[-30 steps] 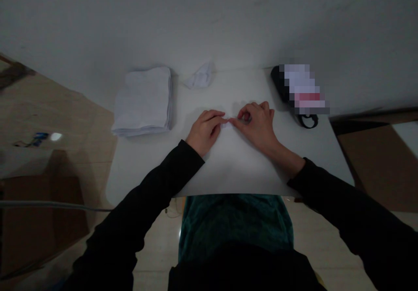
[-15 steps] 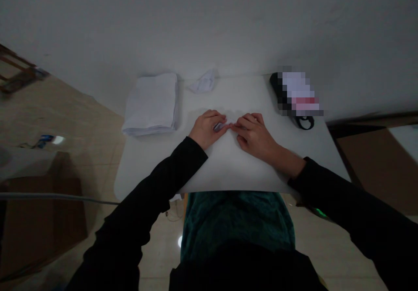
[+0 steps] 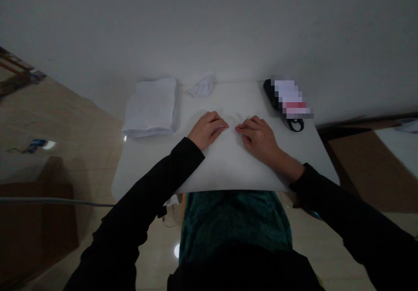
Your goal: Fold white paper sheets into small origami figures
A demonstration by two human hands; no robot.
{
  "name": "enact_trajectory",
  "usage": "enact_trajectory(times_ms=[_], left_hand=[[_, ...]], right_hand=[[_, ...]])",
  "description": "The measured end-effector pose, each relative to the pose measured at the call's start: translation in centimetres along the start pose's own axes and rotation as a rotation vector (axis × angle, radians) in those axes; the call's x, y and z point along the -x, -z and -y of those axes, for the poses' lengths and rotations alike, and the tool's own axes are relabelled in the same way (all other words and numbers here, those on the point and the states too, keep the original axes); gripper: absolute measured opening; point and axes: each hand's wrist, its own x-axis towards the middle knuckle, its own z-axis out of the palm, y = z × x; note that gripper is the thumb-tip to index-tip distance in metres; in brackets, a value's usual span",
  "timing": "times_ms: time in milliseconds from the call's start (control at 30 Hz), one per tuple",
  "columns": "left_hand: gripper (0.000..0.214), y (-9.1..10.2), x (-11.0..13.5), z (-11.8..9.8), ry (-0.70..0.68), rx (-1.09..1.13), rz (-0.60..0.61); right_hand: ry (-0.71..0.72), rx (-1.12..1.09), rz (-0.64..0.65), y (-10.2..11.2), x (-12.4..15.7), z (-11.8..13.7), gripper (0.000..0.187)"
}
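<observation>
fingers (image 3: 246, 131) parted, white scrap (image 3: 225, 128) mostly hidden, axis unclear.

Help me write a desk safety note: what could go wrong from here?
The small white piece pinched in the left hand is mostly hidden, so it might slip unnoticed. The stack of white sheets reaches the left edge of the table; the nearby left sleeve could nudge it off.
</observation>
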Motion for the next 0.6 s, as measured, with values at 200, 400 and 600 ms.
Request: enact_trajectory(times_ms=[200, 400, 600], left_hand=[[0.027, -0.5, 0.4, -2.4, -0.126, -0.127, 0.098], [0.026, 0.7, 1.9, -3.0, -0.036, -0.215, 0.044], [0.023, 2.4, 4.4, -1.2, -0.026, -0.204, -0.008]], right_hand=[[0.012, 0.057, 0.004, -0.3, -0.7, 0.3, 0.025], [0.023, 0.083, 0.003, -0.1, -0.3, 0.3, 0.027], [0.019, 0.039, 0.0, -0.2, -0.2, 0.2, 0.025]])
